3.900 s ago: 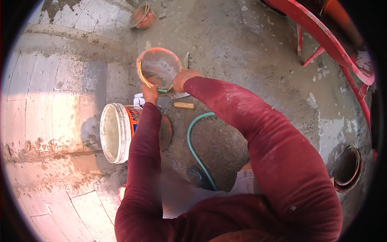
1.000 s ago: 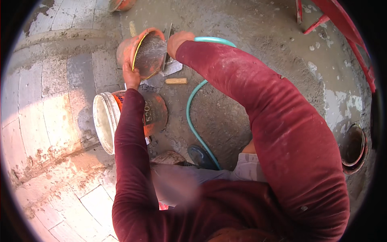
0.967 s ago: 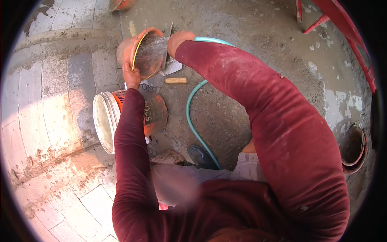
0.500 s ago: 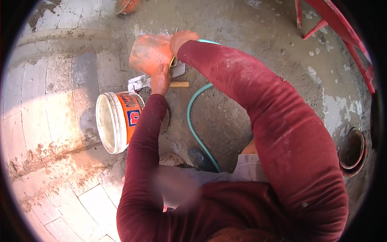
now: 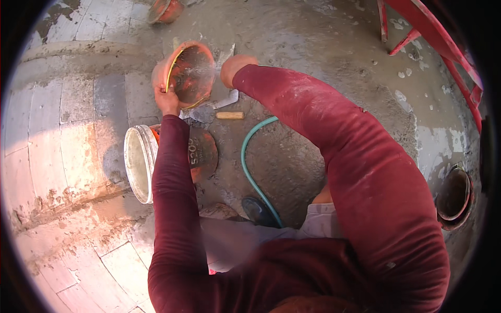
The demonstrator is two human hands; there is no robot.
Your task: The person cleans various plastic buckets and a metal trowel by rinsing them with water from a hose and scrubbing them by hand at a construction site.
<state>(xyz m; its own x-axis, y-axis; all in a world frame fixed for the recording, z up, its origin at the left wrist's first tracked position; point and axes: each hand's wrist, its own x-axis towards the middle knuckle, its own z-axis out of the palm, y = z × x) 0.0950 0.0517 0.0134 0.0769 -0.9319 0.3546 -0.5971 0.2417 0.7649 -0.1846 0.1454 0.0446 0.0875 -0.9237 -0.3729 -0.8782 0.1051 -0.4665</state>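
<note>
My left hand [image 5: 168, 99] is closed on the near left rim of an orange bucket [image 5: 160, 75], which is tilted so its wet, dirty inside faces right. A yellow band runs along the bucket's rim. Fine water spray crosses its mouth from the side of my right hand [image 5: 237, 69]. That hand is closed round the end of a teal hose [image 5: 249, 172], which runs under my right forearm; its fingers are mostly hidden. Just below the bucket lies a flat trowel with a grey blade [image 5: 225, 100] and a wooden handle [image 5: 230, 115].
A larger bucket [image 5: 140, 164] with a white rim lies on its side by my left forearm. Another orange bucket [image 5: 166, 10] stands at the far left. Red metal legs [image 5: 454, 68] rise at the right, above a dark round container [image 5: 453, 195]. Wet, muddy concrete meets paving at left.
My left hand has moved left and turned the orange bucket, so its mouth now shows. My right hand has come away from its rim, and spray now appears.
</note>
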